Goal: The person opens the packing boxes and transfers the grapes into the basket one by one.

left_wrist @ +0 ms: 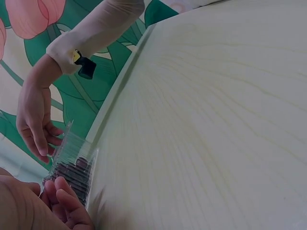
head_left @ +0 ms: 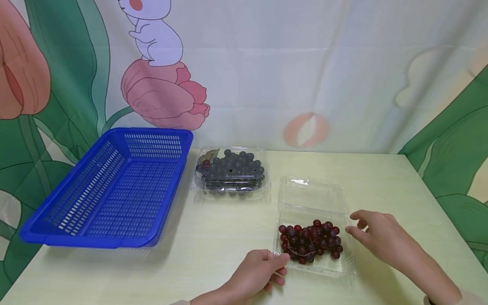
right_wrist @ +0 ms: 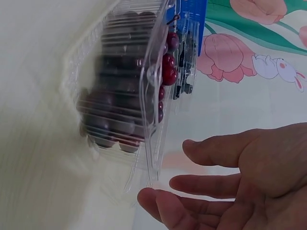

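A clear plastic clamshell box [head_left: 324,270] stands on the table with its lid [head_left: 312,195] folded back, away from me. Inside lies a bunch of dark red grapes [head_left: 310,241], heaped toward the box's left and middle. At the near left corner my left hand [head_left: 257,271] pinches the rim, thumb on top and fingers beneath. My right hand [head_left: 381,233] is just off the right side of the box, holding nothing. Thumb and fingers of this hand [right_wrist: 259,177] are spread apart in the right wrist view, where the ribbed box wall [right_wrist: 120,76] shows close by.
A second clear box [head_left: 230,169], lid down, holds dark grapes at the back middle of the table [head_left: 225,224]. An upright-walled blue plastic basket [head_left: 167,212] stands at the left. Behind the table hangs a printed curtain [head_left: 248,76].
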Demonstrator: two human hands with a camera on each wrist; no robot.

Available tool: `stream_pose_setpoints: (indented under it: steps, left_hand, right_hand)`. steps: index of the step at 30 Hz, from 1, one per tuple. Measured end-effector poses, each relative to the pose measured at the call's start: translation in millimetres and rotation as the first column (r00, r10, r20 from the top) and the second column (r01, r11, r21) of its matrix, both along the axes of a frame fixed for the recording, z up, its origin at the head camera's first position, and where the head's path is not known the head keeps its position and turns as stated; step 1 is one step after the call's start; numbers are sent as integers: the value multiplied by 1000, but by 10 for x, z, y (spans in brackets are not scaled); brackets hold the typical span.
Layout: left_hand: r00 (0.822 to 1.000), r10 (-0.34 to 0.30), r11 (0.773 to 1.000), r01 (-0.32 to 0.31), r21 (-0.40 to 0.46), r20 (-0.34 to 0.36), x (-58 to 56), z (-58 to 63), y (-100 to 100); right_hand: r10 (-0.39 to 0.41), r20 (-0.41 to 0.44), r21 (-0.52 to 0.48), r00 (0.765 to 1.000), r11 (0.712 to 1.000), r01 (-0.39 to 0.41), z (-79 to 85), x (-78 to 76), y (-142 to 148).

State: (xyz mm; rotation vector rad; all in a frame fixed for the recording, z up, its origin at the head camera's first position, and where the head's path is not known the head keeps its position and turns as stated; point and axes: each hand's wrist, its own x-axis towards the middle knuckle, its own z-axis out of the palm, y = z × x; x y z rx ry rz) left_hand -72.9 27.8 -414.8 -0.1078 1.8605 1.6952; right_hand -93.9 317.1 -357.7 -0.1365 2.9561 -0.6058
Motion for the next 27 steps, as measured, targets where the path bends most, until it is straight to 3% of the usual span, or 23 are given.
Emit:
stream_pose_setpoints:
  steps: [7, 27]
  left_hand:
    - [1000, -2, 1000, 2, -3, 3, -5, 0, -2]
    - [1000, -11, 1000, 11, -16, 23, -23, -10, -3]
  right_hand:
    - [-23, 9, 15, 1000, 1000, 23, -7, 73, -19]
    - [-123, 182, -44, 976, 990, 133, -117, 230, -160]
